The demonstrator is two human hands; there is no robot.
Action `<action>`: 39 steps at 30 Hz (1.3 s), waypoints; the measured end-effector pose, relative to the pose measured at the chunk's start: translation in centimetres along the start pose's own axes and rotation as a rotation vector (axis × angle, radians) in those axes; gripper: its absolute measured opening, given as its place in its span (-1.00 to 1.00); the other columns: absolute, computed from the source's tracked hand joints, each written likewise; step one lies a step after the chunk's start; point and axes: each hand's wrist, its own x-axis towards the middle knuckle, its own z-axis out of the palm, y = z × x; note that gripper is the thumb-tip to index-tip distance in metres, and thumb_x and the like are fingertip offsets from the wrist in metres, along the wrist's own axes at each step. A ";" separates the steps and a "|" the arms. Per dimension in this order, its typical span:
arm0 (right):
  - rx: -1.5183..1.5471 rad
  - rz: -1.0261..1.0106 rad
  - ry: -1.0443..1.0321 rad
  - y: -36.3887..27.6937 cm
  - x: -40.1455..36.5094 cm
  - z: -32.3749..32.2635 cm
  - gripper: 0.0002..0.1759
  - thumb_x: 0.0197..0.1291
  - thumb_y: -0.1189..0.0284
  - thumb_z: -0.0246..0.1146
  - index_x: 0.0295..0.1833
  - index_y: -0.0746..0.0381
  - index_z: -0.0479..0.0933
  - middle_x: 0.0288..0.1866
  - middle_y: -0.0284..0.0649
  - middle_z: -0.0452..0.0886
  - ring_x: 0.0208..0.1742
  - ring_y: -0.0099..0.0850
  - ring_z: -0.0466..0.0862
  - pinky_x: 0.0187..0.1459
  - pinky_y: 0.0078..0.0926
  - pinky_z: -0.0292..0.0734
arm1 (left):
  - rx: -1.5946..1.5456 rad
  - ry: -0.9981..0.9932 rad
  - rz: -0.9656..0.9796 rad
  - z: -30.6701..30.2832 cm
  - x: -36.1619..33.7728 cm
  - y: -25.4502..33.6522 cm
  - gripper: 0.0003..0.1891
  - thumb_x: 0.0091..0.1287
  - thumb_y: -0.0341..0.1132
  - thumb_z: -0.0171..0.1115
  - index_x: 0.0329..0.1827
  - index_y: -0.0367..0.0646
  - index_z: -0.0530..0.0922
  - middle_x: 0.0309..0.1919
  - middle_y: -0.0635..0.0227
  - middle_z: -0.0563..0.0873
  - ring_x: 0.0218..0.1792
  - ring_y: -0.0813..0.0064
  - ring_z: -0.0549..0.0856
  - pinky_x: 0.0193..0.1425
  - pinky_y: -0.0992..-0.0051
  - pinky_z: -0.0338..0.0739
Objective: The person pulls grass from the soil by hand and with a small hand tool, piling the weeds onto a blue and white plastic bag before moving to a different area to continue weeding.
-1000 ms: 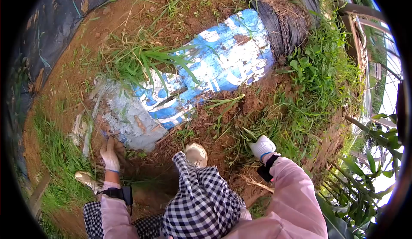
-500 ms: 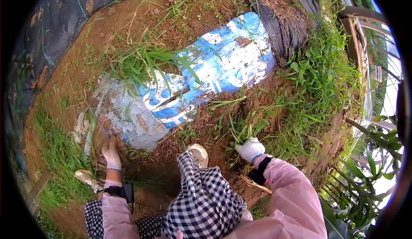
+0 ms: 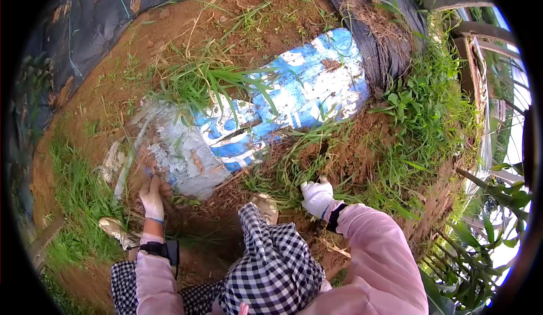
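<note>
My right hand (image 3: 317,197), in a white glove, is closed around the base of a clump of long grass (image 3: 300,159) that hangs with red soil, just below the torn blue-and-white plastic sheet (image 3: 300,89). Pressed flat on the soil at the sheet's grey lower-left corner (image 3: 181,162) is my gloved left hand (image 3: 151,199), fingers extended and holding nothing. My knee in checkered trousers (image 3: 271,258) rises between the two hands, and my shoe (image 3: 264,205) shows just ahead of it.
A grass tuft (image 3: 209,80) grows over the sheet. Black ground cover (image 3: 85,26) lies at the upper left and a rolled black cloth (image 3: 384,32) at the upper right. Thick weeds (image 3: 430,111) and a metal frame (image 3: 469,49) line the right side.
My right hand closed on a grass clump at the right and dragged it left toward my shoe. The left hand stayed on the soil.
</note>
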 end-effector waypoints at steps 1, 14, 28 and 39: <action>0.097 0.045 -0.080 -0.3 0.6 -0.7 -0.51 0.22 0.16 0.18 0.14 0.26 0.48 -0.04 0.00 0.67 0.07 -0.17 0.66 0.26 -0.34 0.41 | -0.024 0.013 -0.011 0.0 0.1 -0.2 -0.64 0.44 -0.11 0.18 -0.52 -0.01 0.35 -0.70 0.50 0.38 -0.74 0.64 0.30 -0.67 0.57 0.11; 0.766 -0.316 0.756 0.7 -8.5 -26.6 -0.12 0.03 -0.14 0.30 0.19 0.44 0.46 -0.04 0.21 0.65 0.06 -0.01 0.67 0.13 -0.29 0.52 | 0.009 0.055 0.039 1.1 -0.5 0.2 -0.63 0.44 -0.11 0.20 -0.54 0.02 0.35 -0.72 0.58 0.31 -0.75 0.69 0.22 -0.69 0.59 0.05; 0.596 1.232 -0.027 13.8 -5.3 7.0 -0.26 0.28 -0.17 0.09 0.24 0.26 0.46 0.15 -0.01 0.61 0.13 -0.11 0.66 0.09 -0.21 0.54 | 0.030 0.106 0.060 0.8 -0.3 -0.1 -0.66 0.44 -0.17 0.22 -0.50 -0.01 0.36 -0.68 0.58 0.31 -0.70 0.67 0.24 -0.66 0.58 0.10; 0.853 1.008 0.695 12.9 -9.5 5.7 -0.42 0.41 0.02 -0.03 -0.18 0.34 0.62 -0.32 0.12 0.67 -0.25 0.07 0.68 -0.23 -0.11 0.56 | 0.169 0.293 0.120 2.4 -0.7 -0.1 -0.67 0.41 -0.14 0.24 -0.47 -0.06 0.39 -0.67 0.51 0.39 -0.69 0.65 0.32 -0.66 0.56 0.15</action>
